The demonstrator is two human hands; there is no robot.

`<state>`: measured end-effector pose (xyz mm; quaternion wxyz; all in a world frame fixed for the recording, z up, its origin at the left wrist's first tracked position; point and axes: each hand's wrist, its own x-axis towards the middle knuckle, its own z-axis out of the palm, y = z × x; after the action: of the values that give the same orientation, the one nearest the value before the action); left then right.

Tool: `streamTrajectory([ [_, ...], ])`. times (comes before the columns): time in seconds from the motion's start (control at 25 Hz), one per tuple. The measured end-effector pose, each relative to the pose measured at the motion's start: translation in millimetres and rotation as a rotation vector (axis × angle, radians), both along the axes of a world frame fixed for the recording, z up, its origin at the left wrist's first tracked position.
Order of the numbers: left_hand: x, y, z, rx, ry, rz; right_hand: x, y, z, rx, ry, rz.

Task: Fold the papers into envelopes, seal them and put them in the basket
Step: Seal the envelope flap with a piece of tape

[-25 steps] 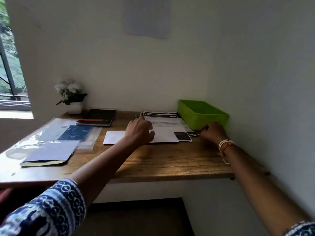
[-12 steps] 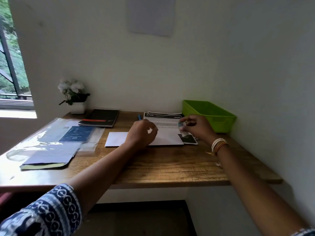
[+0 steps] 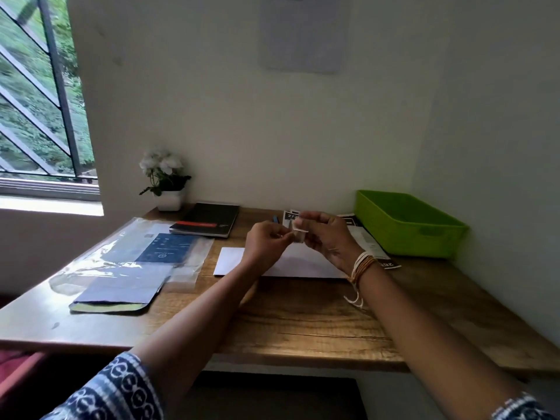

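Now my hands pinch small white sticky piece above white paper. Could curl, stick to fingers, seal crooked.

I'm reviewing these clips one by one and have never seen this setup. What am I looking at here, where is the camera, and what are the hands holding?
There is no machine: a person works with bare hands, and the single camera sits on their head, looking forward and down. The left hand and right hand meet above a wooden desk, pinching a small whitish piece between them; what it is, I cannot tell. Under them lies a white paper. A green basket stands at the right, printed sheets beside it. On the left are a clear plastic sleeve, a black notebook and a potted plant.
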<state>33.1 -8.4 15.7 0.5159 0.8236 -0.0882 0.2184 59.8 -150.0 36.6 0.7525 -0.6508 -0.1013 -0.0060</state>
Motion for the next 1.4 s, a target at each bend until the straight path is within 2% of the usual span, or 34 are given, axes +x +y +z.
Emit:
streamTrajectory([
  [0.08,2.4,-0.3,-0.1,0.013,-0.006,0.014,1.1,-2.4,-5.6,-0.129,-0.104,-0.094],
  [0.16,5.4,-0.2,-0.5,0.004,-0.005,0.033,3.5,-7.8,-7.2,-0.390,-0.386,-0.254],
  [0.2,6.4,0.4,-0.5,-0.006,0.006,0.040,3.2,-9.8,-5.9,-0.466,-0.519,-0.267],
  [0.28,6.2,2.2,-1.0,-0.025,0.025,0.031,-0.7,-10.3,-3.3,-0.557,-0.666,-0.195],
  [0.4,4.4,2.0,-0.9,-0.036,0.013,-0.024,-3.5,-7.7,-4.2,-0.718,-0.772,-0.206],
  [0.56,4.9,2.0,-0.8,-0.032,0.025,-0.060,-2.4,-11.2,-5.4,-0.712,-0.830,-0.229],
  [0.68,9.1,3.7,-5.3,-0.021,0.048,-0.017,-1.6,-10.4,-5.4,-0.639,-0.749,-0.274],
  [0.76,13.5,5.5,-9.5,-0.029,0.074,0.023,1.4,-14.3,-1.9,-0.335,-0.518,-0.287],
  [0.84,17.3,5.6,-12.3,-0.013,0.092,0.046,1.8,-22.7,4.4,0.042,-0.225,-0.182],
  [0.92,12.8,1.4,-10.0,0.084,0.072,0.049,1.2,-34.5,7.5,0.218,-0.057,-0.089],
  [1.04,2.8,-11.5,-4.1,0.340,-0.033,0.026,-4.4,-49.9,6.4,0.256,0.006,-0.061],
  [1.16,-11.0,-35.3,11.0,0.553,-0.145,-0.103,-9.3,-79.3,6.6,0.185,-0.021,-0.109],
  [1.32,-12.7,-80.7,21.1,0.750,-0.113,-0.329,-14.4,-133.9,4.2,0.044,-0.120,-0.271],
  [1.4,-8.1,-108.2,20.5,0.830,-0.103,-0.375,-15.4,-152.7,-5.2,0.039,-0.117,-0.344],
])
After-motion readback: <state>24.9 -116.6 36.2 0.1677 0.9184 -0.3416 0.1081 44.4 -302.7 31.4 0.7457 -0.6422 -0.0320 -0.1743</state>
